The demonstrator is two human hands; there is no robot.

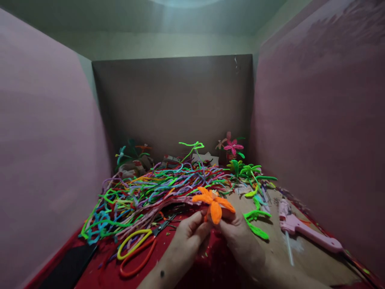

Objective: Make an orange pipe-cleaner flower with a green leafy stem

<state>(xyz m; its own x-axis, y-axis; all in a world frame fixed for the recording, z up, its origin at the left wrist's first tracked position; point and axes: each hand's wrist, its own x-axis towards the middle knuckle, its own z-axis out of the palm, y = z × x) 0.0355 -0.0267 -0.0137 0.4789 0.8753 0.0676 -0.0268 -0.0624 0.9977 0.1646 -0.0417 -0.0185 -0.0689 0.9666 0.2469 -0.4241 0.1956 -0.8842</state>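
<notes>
An orange pipe-cleaner flower [215, 212] with several long petals and a pale centre is held up in front of me. My left hand [192, 233] pinches close beneath it on the left, where a bit of orange shows at the fingertips. My right hand [237, 237] is closed around its underside from the right, its fingertips partly hidden behind the petals. The stem, if there is one, is hidden by the hands. Green pipe-cleaner leaves [258, 230] lie just right of my right hand. Scissors [141, 249] with yellow and red handles rest left of my left hand.
A large heap of multicoloured pipe cleaners [156, 180] spreads behind my hands. A pink glue gun [313, 235] lies on cardboard [282, 253] at the right. A dark flat object [69, 267] sits front left. Finished-looking flowers [234, 147] stand at the back; walls enclose both sides.
</notes>
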